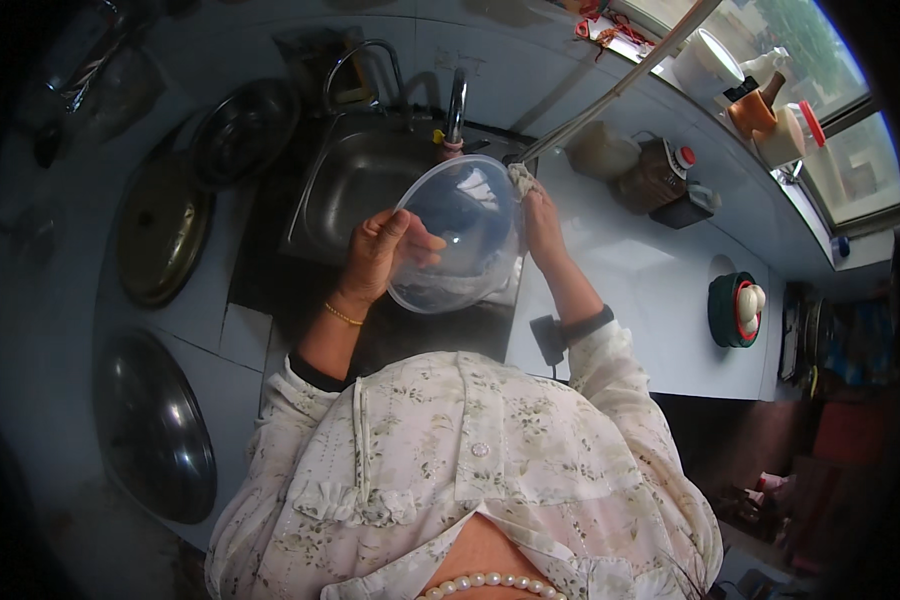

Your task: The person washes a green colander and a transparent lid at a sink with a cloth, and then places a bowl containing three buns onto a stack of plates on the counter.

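A clear plastic bowl (457, 255) is held up in front of me, tilted, over the right side of the sink (352, 187). My left hand (390, 251) grips its left rim, thumb in front and fingers seen through the clear wall. At the upper right rim, my right hand (541, 221) presses a crumpled pale cloth (523, 178) against the bowl; its fingers are partly hidden by the cloth and rim. Just behind the bowl stands the chrome faucet (457, 105), with a yellow piece near its base.
Left of the sink lie a metal basin (246, 135), a brassy lid (163, 225) and a large dark lid (157, 427). Along the right wall stand jugs, one red-capped (649, 176). A green basket (729, 309) holds several pale round items. A pole (622, 86) slants down near the bowl.
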A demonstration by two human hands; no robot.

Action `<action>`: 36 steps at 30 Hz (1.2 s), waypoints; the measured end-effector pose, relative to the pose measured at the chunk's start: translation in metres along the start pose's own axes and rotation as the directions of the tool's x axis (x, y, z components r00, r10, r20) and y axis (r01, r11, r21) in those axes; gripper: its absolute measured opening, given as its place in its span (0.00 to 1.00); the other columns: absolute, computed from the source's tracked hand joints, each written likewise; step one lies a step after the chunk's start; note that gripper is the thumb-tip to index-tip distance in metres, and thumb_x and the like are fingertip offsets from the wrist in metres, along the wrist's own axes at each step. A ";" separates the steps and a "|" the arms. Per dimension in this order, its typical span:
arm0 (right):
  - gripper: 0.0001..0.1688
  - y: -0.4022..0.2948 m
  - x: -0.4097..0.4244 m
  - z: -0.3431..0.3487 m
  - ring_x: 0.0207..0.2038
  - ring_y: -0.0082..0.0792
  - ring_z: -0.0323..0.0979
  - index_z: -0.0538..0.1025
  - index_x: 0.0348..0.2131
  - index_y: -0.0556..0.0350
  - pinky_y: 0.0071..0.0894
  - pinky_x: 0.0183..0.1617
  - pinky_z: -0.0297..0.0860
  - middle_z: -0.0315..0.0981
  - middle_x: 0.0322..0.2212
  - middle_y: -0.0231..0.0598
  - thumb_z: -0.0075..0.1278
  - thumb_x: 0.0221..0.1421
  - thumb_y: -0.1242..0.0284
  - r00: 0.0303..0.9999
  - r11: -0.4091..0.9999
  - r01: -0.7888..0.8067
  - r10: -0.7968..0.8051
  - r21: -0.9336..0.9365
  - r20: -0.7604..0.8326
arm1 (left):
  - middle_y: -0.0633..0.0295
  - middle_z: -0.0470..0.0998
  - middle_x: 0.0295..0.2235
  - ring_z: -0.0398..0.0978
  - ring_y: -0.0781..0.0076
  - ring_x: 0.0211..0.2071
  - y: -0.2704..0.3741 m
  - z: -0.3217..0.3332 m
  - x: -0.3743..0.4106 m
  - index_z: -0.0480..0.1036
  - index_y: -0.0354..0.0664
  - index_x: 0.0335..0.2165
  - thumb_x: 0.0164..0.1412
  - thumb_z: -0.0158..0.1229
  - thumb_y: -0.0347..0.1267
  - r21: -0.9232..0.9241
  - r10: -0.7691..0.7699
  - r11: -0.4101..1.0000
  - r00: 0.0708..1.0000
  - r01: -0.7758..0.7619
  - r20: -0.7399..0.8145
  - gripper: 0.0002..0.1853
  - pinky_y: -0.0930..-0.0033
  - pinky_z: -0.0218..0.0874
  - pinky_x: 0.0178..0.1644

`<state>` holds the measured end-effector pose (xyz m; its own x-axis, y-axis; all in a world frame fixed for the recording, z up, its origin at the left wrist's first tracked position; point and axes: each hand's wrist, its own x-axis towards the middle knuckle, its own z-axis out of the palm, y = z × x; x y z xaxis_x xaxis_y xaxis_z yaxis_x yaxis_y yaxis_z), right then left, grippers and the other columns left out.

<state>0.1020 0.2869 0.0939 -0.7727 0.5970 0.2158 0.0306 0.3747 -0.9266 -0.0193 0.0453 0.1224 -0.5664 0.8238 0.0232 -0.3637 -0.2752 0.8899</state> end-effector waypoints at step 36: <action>0.14 -0.033 0.028 -0.029 0.31 0.16 0.64 0.76 0.40 0.57 0.17 0.36 0.62 0.70 0.29 0.22 0.46 0.58 0.68 0.982 0.966 -0.165 0.142 0.199 0.129 | 0.47 0.78 0.35 0.80 0.61 0.32 0.034 -0.007 0.026 0.69 0.34 0.45 0.63 0.51 0.47 0.127 -0.293 0.956 0.880 0.265 0.374 0.25 0.61 0.73 0.38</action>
<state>0.0979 0.3114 0.1393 -0.8358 0.5476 0.0410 0.0314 0.1223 -0.9920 -0.0521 0.0538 0.1504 -0.1149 0.9909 -0.0703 -0.4041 0.0180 0.9145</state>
